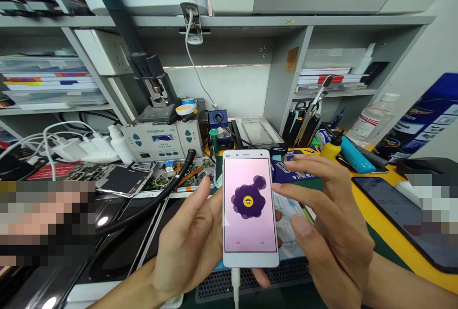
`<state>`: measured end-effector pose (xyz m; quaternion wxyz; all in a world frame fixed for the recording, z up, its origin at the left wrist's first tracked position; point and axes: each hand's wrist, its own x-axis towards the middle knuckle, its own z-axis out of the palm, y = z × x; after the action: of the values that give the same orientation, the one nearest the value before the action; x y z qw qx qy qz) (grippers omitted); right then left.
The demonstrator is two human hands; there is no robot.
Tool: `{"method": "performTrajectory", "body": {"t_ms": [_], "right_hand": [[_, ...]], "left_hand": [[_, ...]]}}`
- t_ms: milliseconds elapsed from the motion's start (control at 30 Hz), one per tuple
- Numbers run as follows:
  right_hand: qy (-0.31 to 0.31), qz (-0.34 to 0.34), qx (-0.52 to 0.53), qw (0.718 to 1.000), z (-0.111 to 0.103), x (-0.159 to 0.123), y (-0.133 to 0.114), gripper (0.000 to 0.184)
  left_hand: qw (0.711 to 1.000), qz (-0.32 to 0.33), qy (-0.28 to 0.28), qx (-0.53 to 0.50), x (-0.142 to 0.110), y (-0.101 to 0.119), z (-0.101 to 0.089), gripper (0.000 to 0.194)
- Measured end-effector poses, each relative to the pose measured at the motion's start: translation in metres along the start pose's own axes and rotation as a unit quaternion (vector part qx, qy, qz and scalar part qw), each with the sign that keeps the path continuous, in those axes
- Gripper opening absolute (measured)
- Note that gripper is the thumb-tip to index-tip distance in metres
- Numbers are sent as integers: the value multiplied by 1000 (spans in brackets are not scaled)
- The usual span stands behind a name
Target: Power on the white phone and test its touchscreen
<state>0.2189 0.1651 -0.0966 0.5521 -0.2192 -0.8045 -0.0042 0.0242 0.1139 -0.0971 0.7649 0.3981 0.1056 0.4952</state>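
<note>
A white smartphone (pixel 250 232) rests upright in my left hand (pixel 193 232), its fingers passing behind the phone and showing along its right edge. The lit screen is pale pink, with a dark purple flower-like shape around a yellow circle. A white cable (pixel 235 285) is plugged into the phone's bottom end. My right hand (pixel 329 223) hovers just right of the phone, fingers apart and holding nothing. Its index fingertip is close to the screen's right edge; whether it touches I cannot tell.
Behind the phone stands a soldering station (pixel 161 139) with a black hose crossing to the left. Opened devices with circuit boards (pixel 164 178) lie nearby. A dark phone (pixel 393 218) lies at right, near a clear bottle (pixel 374 118) and a pen holder (pixel 302 125). Shelves span the back.
</note>
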Motion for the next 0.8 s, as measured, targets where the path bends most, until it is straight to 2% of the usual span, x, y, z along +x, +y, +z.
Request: {"method": "performTrajectory", "body": {"t_ms": [800], "right_hand": [[-1,0,-3,1000,-2,1,-1,31]], "left_hand": [[1000,1,-9,0,1,0,0,79]]}}
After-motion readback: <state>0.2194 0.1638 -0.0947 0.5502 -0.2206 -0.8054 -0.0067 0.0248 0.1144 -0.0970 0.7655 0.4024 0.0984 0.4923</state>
